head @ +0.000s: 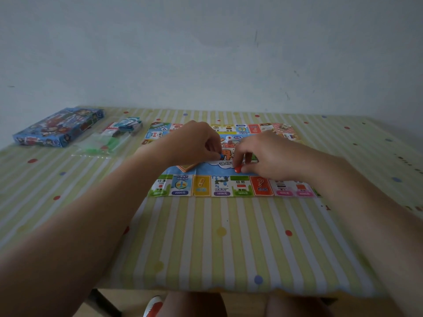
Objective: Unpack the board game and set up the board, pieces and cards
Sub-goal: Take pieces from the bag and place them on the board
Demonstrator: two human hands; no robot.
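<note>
Box [58, 128] and clear bag [100, 145] of pieces lie left of board [206, 186].

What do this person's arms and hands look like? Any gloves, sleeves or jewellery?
Nothing is worn on them. The left hand and right hand have no gloves, and no rings show. The left forearm and right forearm show no sleeve, watch or bracelet as far up as the picture reaches. The fingernails are too blurred to judge.
</note>
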